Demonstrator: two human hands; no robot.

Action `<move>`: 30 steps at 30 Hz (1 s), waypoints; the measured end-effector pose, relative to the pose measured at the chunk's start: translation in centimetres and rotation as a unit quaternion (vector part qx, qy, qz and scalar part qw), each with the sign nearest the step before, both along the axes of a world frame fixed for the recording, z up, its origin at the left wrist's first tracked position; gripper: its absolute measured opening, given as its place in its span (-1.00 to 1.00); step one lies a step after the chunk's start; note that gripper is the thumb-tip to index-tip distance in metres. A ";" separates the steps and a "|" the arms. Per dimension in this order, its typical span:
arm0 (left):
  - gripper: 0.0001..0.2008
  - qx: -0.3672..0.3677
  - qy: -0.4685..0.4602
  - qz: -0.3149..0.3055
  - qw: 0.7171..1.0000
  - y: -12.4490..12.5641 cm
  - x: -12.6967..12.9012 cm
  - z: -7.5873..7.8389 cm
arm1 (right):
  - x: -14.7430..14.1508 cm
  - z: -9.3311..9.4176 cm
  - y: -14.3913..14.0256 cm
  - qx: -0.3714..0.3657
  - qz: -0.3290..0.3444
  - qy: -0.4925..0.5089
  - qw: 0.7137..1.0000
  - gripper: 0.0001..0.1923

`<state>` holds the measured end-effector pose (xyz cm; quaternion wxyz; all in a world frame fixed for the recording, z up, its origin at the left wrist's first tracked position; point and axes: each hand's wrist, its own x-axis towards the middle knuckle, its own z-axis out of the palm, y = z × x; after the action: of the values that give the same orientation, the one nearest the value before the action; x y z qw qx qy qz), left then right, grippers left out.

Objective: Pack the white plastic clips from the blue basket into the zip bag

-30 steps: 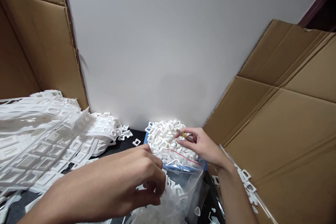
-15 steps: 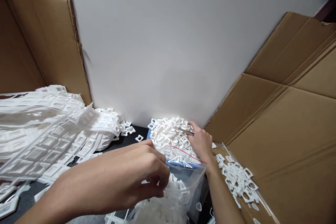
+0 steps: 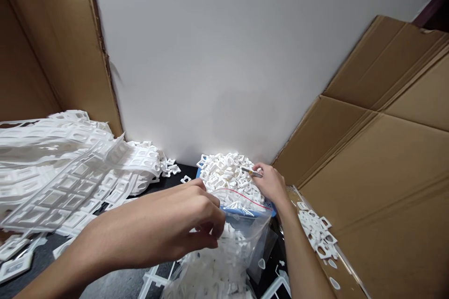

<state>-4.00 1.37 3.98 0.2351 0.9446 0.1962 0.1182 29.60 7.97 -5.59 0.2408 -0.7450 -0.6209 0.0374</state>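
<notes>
My left hand is bent over the mouth of a clear plastic zip bag, thumb and fingers pinched together. What lies between those fingertips is hidden. Several white pieces are inside the bag, whose red zip line crosses the front of a blue tray. Heaped in the tray are small white frame-like pieces. At the tray's right side my right hand is closed on a thin tool, grey with a yellowish part, its tip pointing left over the heap. I cannot tell the tool's exact kind.
Joined sheets of white frames pile up at the left. Loose white pieces lie beside the right cardboard panel. Another cardboard panel stands left, with a pale wall behind. White frame remnants lie on the dark table.
The view has shifted slightly, so the tray and bag appear a little higher. More of the tool and the tray's right corner shows beside my right hand. Both hands keep nearly the same pose.
</notes>
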 end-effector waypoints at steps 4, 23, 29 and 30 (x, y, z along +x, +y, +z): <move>-0.87 0.005 0.008 -0.002 1.000 0.0 0.1 0.2 | -0.5 2.4 -1.1 0.001 0.104 0.095 0.990 -0.56; -0.83 -0.013 -0.006 -0.041 0.999 -0.1 -0.1 1.0 | 2.1 8.1 -7.6 -0.110 0.129 0.017 0.985 -0.70; -0.83 -0.006 -0.012 -0.067 0.998 -0.5 -0.1 0.2 | 7.1 3.5 -6.0 -0.235 -0.070 0.087 0.966 -0.75; -0.84 -0.001 -0.027 -0.072 0.997 -0.6 0.0 -0.1 | 7.4 2.8 -5.8 -0.246 -0.077 0.098 0.961 -0.74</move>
<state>-4.01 0.82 3.86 0.2487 0.9526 0.1215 0.1260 36.96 2.21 -2.80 0.1122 -0.8195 -0.5068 0.2430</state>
